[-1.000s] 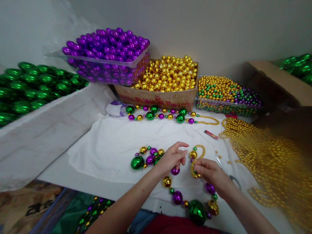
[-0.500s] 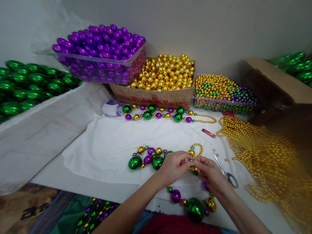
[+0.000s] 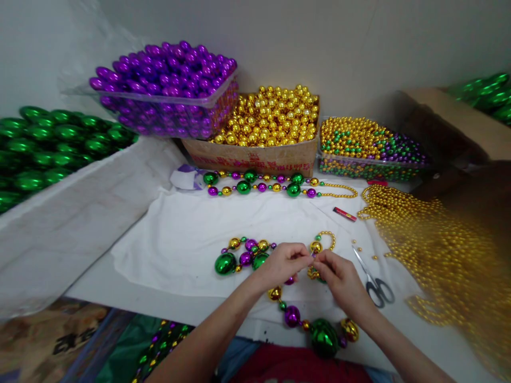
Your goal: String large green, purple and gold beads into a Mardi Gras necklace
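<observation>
My left hand [image 3: 284,264] and my right hand [image 3: 339,274] meet over the white cloth, each closed in a fingertip pinch. Between them is a multicoloured bead necklace [image 3: 323,336]; the thin part in the fingertips is too small to make out. Its large green, purple and gold balls curve below my hands towards the table's front edge. A gold ball [image 3: 315,247] and a loop of small gold beads [image 3: 330,235] lie just beyond the fingertips. More large beads [image 3: 225,263] rest left of my left hand, partly covered by it. Scissors [image 3: 375,284] lie open right of my right hand.
A finished-looking bead strand [image 3: 243,187] lies at the back, near a red lighter [image 3: 344,214]. Behind stand a purple bead tub [image 3: 167,98], a gold bead carton [image 3: 255,157] and a mixed bead tub [image 3: 359,165]. Gold bead chains [image 3: 439,250] are heaped at right.
My hands stay together at the same spot, with the fingertips drawn to a tighter pinch. My right hand has turned slightly, and the scissors show more fully. The view has shifted a little.
</observation>
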The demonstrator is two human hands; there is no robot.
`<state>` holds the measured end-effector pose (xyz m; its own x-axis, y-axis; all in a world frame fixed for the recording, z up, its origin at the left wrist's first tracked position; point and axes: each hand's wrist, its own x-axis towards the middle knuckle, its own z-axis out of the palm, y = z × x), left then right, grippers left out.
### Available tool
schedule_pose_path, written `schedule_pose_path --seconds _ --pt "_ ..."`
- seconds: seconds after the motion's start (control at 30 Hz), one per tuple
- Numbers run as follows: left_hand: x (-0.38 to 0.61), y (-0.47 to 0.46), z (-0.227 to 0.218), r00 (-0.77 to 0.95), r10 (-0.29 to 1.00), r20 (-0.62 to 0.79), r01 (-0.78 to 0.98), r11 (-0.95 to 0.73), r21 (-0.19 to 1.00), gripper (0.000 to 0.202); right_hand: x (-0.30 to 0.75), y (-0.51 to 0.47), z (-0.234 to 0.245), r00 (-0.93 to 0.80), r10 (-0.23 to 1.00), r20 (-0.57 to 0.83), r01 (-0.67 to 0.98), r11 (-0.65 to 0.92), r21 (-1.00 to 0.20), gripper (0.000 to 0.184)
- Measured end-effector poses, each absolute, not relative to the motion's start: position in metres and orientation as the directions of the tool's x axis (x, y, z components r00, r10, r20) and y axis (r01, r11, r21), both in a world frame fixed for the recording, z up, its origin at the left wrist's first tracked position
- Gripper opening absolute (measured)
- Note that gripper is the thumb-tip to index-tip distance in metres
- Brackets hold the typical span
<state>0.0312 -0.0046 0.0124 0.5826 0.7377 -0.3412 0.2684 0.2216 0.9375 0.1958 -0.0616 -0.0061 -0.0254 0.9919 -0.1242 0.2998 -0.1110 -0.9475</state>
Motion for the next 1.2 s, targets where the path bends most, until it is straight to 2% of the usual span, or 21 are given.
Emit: schedule_pose_path --seconds 0.13,0.27,0.47,0.63,0.77,0.9,0.97,1.07,1.13,1.2 --pt "0.028 -0.002 0.011 0.678 0.631 -0.377 0.135 0.397 0.908 0.035 0.197 -0.061 0.000 -0.087 0.994 -0.060 0.406 -0.019 -0.914 0.017" --pt "0.026 0.000 0.010 0.693 0.559 -0.456 0.106 0.548 0.830 0.036 0.198 -0.061 0.003 -0.131 0.991 -0.019 0.459 0.044 -0.887 0.019" --pt "0.024 0.000 0.014 0.699 0.511 -0.501 0.102 0.622 0.777 0.033 0.210 -0.056 0.007 -0.192 0.981 -0.035 0.503 0.068 -0.861 0.012" --pt "0.027 -0.001 0.021 0.709 0.516 -0.481 0.010 0.675 0.738 0.031 0.222 -0.050 0.022 -0.164 0.986 -0.033 0.572 0.068 -0.817 0.013" --pt "0.028 0.000 0.022 0.661 0.582 -0.474 -0.134 0.713 0.688 0.031 0.216 -0.060 0.028 -0.117 0.992 0.051 0.618 0.113 -0.778 0.014" --pt "0.029 0.001 0.023 0.656 0.616 -0.437 -0.190 0.694 0.694 0.032 0.207 -0.071 0.024 -0.164 0.980 0.112 0.646 0.192 -0.739 0.016" --pt "0.028 0.001 0.026 0.667 0.612 -0.424 -0.138 0.662 0.737 0.031 0.208 -0.068 0.022 -0.173 0.983 0.060 0.587 0.152 -0.796 0.019" --pt "0.026 0.002 0.034 0.690 0.599 -0.406 0.030 0.537 0.843 0.028 0.213 -0.054 0.020 -0.102 0.995 -0.015 0.327 0.019 -0.945 0.017" --pt "0.024 0.004 0.042 0.714 0.593 -0.373 0.151 0.390 0.908 0.024 0.214 -0.043 0.017 -0.090 0.994 -0.057 0.164 -0.042 -0.986 0.020" --pt "0.022 0.006 0.049 0.724 0.616 -0.309 0.238 0.197 0.951 0.022 0.211 -0.033 0.011 -0.159 0.981 -0.111 0.067 -0.101 -0.993 0.025"
